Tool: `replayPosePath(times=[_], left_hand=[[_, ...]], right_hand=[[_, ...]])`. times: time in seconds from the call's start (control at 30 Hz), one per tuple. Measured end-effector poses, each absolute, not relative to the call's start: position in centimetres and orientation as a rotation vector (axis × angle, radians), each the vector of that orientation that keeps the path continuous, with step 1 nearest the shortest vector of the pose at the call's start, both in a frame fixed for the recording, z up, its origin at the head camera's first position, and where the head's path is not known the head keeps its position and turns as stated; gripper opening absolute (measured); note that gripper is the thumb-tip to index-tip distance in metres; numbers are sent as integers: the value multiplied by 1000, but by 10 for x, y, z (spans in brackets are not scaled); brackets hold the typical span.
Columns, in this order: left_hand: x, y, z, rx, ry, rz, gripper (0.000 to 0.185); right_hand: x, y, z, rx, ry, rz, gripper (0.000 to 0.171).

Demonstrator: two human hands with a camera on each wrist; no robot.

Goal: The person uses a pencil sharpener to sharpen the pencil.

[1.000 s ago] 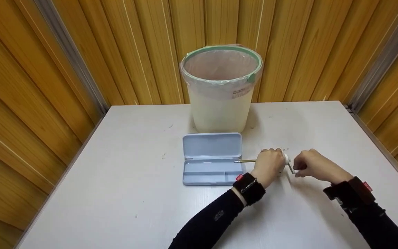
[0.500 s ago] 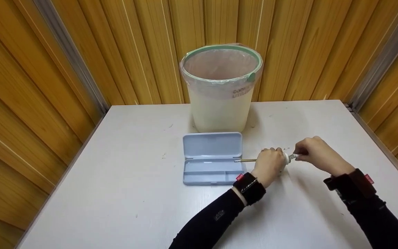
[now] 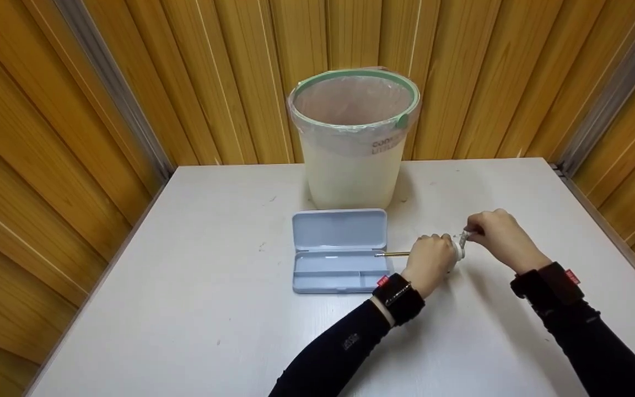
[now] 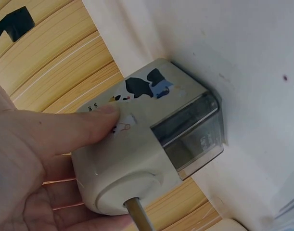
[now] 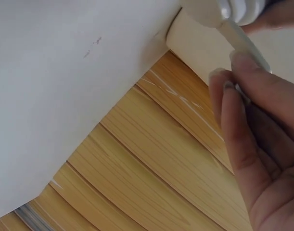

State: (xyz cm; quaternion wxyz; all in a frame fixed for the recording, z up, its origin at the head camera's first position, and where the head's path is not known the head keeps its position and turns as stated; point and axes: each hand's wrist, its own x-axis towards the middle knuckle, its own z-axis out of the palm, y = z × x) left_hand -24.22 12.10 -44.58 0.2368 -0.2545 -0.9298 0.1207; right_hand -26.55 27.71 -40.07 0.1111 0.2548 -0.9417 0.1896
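Observation:
My left hand [image 3: 430,258] grips a cream pencil sharpener [image 4: 132,134] with a cow picture and a clear shavings drawer [image 4: 197,142], holding it on the table. A pencil [image 3: 394,254] sticks out of the sharpener's left side, its eraser end over the open pencil case [image 3: 339,270]. On the right side, my right hand [image 3: 496,234] pinches the knob of the crank [image 5: 243,43], which points upward in the head view. In the left wrist view my thumb lies across the sharpener's top, with the fingers wrapped round its far side.
The light blue pencil case lies open left of the hands, its lower half split into compartments. Behind it stands a tall cream bin [image 3: 353,171] with a green rim and a plastic liner. Wood-panelled walls [image 3: 229,82] enclose the white table [image 3: 185,309].
My right hand has swung the crank from pointing down, through pointing right, to pointing up. My left hand, the sharpener and the pencil have stayed in place.

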Motion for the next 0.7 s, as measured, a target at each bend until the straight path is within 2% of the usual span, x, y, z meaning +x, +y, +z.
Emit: replayPosePath(times=[0.7], left_hand=[[-241, 120, -445, -696, -2563, 332, 6]], right_hand=[[-291, 273, -425, 738, -2721, 545, 8]])
